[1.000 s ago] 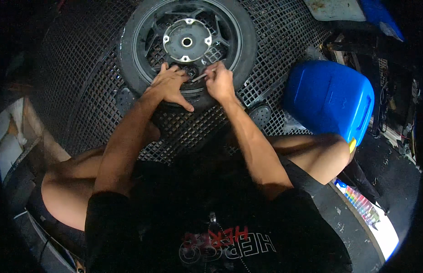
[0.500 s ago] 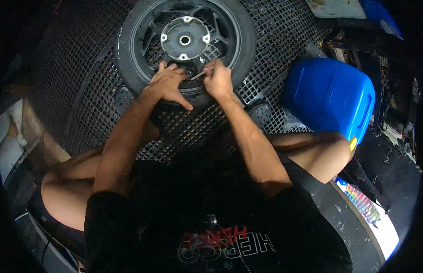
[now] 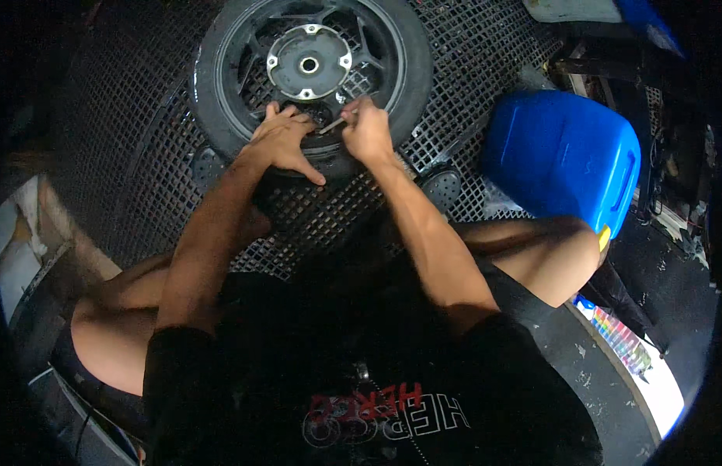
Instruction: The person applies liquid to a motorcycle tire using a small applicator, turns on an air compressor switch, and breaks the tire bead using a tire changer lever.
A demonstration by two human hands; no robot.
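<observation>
A wheel with a black tire (image 3: 417, 78) and a dark spoked rim (image 3: 400, 58) lies flat in front of me. At its centre is a grey round hub (image 3: 309, 65) with several bright bolt lugs. My left hand (image 3: 285, 145) rests spread over the near left part of the rim and tire, thumb out toward me and fingers apart. In my right hand (image 3: 368, 132), closed at the near right of the rim, is a thin metal tool (image 3: 332, 124). Its tip points left to the rim beside my left fingers. Its handle is hidden in my fist.
Beneath the wheel spreads a black grid mat (image 3: 151, 167). A blue plastic jerrycan (image 3: 559, 159) sits at the right, by my right knee. Two dark perforated round pieces (image 3: 442, 191) lie on either side of the wheel's near edge. Dark clutter fills the far right.
The whole view has shifted slightly, so the wheel and hands sit a little higher and further left. Both hands keep nearly the same hold and place on the wheel.
</observation>
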